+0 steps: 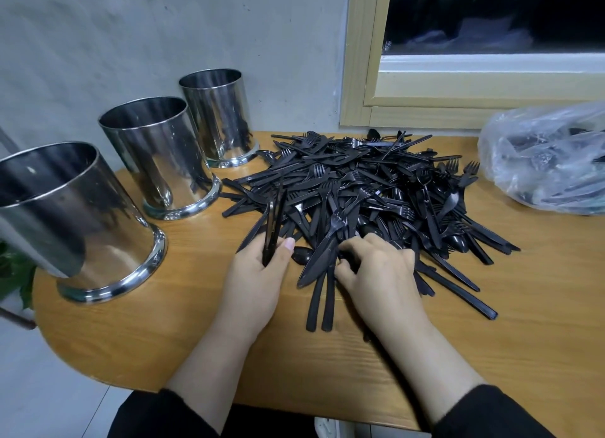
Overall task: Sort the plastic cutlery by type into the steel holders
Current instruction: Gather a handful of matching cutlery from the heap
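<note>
A large pile of black plastic cutlery (366, 188), forks, knives and spoons mixed, covers the middle of the wooden table (170, 333). Three steel holders stand in a row on the left: near (75, 221), middle (160, 156), far (217, 116). I see nothing inside them. My left hand (258, 274) grips a small bundle of black pieces (273, 221) upright at the pile's left edge. My right hand (376, 274) lies on the pile's near edge, fingers curled among the pieces beside a knife (319, 260); what they hold is hidden.
A clear plastic bag (546, 159) with more black cutlery lies at the table's right rear. A wall and a window frame (360, 77) close off the back. Green leaves (16, 274) show past the table's left edge.
</note>
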{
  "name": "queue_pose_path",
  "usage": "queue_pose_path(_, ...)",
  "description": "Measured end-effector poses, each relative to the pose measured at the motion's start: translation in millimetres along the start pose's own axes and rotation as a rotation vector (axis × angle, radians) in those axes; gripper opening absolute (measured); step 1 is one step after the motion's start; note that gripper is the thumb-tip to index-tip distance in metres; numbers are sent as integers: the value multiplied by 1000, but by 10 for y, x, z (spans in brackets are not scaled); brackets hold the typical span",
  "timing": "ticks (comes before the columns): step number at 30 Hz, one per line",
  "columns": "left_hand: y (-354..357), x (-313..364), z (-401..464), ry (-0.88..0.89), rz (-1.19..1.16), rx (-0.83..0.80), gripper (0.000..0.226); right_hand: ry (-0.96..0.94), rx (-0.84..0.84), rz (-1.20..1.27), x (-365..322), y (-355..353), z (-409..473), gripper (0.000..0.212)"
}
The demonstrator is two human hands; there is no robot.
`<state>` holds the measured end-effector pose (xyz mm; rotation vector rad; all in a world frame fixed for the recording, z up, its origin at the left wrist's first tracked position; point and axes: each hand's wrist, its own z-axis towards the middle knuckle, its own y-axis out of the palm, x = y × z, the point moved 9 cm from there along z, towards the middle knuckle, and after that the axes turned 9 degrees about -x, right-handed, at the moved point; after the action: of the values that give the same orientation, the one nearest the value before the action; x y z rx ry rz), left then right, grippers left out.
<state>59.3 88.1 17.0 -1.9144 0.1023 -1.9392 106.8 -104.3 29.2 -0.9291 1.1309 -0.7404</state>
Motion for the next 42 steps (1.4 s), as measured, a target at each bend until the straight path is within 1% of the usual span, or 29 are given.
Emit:
queue_pose_path(4, -6, 4, -5, 3, 12, 10, 28, -8, 17, 33, 4, -18, -14, 15)
queue_pose_path(6, -6, 11, -2, 5, 6, 9, 29, -25, 28, 37, -1, -28, -9, 18)
queue_pose_path(7, -3, 20, 2, 9, 5, 6, 29, -30, 25, 30, -11, -29, -3, 25)
queue_pose_path(10, 3, 27, 18, 12, -3, -9, 30, -30, -25, -47, -64, -19, 9, 55)
queue_pose_path(12, -2, 26, 15, 12, 0, -8, 30, -46, -56, -140, -136, -17, -6, 63)
queue_pose_path(13, 2, 25, 14, 12, 0, -7, 30, -54, -71, -179, -167, -20, -11, 62)
queue_pose_path(15, 4, 31, 12, 20, -4, -3, 30, -63, -89, -204, -213, -33, -10, 52)
queue_pose_path(17, 0, 40, 7, 30, 1, 3, 31, -52, -91, -175, -237, -68, 1, 41)
queue_pose_path(19, -5, 43, 6, 32, 9, 5, 32, -29, -96, -139, -235, -77, 18, 35)
queue_pose_path(22, -12, 54, 11, 41, 15, 4, 34, 21, -136, -81, -202, -36, 37, 37)
queue_pose_path(24, -12, 61, 11, 46, 7, -3, 32, 42, -135, -44, -181, -46, 38, 36)
queue_pose_path(30, -18, 63, 12, 39, 19, -13, 30, 104, -51, 187, -13, -295, 23, 29)
queue_pose_path(34, -27, 52, 6, 31, -3, 1, 33, 117, 88, 261, 171, -590, -115, 26)
queue_pose_path(38, -61, -8, 7, -13, -143, 23, 40, 94, 232, 334, 346, -827, -404, 25)
queue_pose_path(40, -37, 0, -51, -46, -261, 16, 37, 9, 249, 388, 261, -830, -566, 27)
queue_pose_path(42, 108, 32, -165, -93, -388, -46, 33, -109, 230, 436, 62, -744, -697, 29)
